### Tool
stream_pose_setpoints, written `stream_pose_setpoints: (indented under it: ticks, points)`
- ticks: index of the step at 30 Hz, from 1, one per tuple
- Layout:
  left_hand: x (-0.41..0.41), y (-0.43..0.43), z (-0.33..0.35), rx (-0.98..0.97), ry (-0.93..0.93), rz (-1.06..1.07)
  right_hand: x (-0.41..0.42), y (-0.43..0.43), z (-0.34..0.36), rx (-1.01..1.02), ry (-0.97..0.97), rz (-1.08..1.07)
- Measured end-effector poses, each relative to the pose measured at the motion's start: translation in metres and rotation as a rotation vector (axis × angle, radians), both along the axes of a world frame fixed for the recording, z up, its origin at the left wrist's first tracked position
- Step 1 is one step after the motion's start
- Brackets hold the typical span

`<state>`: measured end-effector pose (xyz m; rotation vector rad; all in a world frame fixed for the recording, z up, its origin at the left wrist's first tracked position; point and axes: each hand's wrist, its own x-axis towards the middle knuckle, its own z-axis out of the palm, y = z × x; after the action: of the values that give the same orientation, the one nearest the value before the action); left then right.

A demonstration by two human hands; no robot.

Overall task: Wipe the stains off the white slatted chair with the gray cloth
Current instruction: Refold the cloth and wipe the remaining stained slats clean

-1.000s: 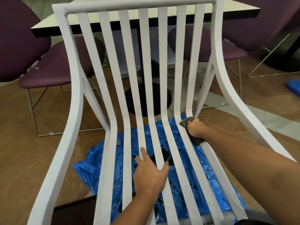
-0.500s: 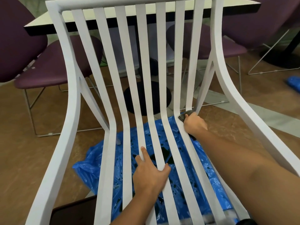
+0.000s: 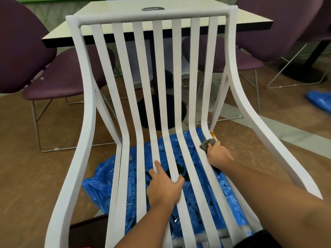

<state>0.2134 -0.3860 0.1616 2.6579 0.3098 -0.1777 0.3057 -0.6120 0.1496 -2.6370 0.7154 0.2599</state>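
Observation:
The white slatted chair (image 3: 157, 72) fills the view, its back rising away from me. My right hand (image 3: 217, 154) grips the bunched gray cloth (image 3: 206, 143) and presses it on the rightmost slat just below the bend. A small yellow-orange mark (image 3: 213, 135) shows on that slat just above the cloth. My left hand (image 3: 165, 187) rests on the middle seat slats, with the thumb and fingers hooked over a slat's edges.
A crumpled blue plastic sheet (image 3: 100, 187) lies on the brown floor under the seat. Behind the chair stands a white table (image 3: 116, 8) on a black pedestal base (image 3: 161, 113). Purple chairs (image 3: 26, 51) flank it. Another blue item (image 3: 318, 100) lies at far right.
The view has tilted up, showing the chair's top rail and the table. My right hand with the cloth slid slightly along the rightmost slat. The left hand kept its hold.

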Motion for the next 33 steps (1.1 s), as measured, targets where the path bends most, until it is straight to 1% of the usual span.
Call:
stream_pose_setpoints:
  ticks: [6, 8, 10, 13, 17, 25, 33]
  points:
    - [0.0, -0.002, 0.001, 0.014, 0.007, 0.0, -0.03, -0.006, -0.01, -0.004, 0.187, -0.092]
    - [0.0, -0.002, 0.001, 0.023, 0.012, 0.002, -0.034, -0.006, -0.014, 0.008, 0.21, -0.12]
    - [0.001, -0.002, 0.0, 0.02, 0.022, -0.002, -0.037, -0.006, -0.017, -0.003, 0.176, -0.127]
    - [0.003, 0.0, -0.003, -0.012, 0.026, -0.009, -0.032, -0.003, -0.015, -0.058, 0.104, -0.083]
    - [0.004, 0.002, -0.003, -0.047, 0.029, -0.016, -0.002, 0.002, -0.007, -0.057, 0.037, -0.061]
    - [0.006, 0.004, -0.006, -0.071, 0.014, -0.016, 0.069, 0.003, -0.004, -0.005, -0.062, -0.045]
    - [0.007, 0.003, -0.009, -0.044, 0.007, -0.025, 0.086, -0.002, -0.006, 0.074, -0.082, -0.03]
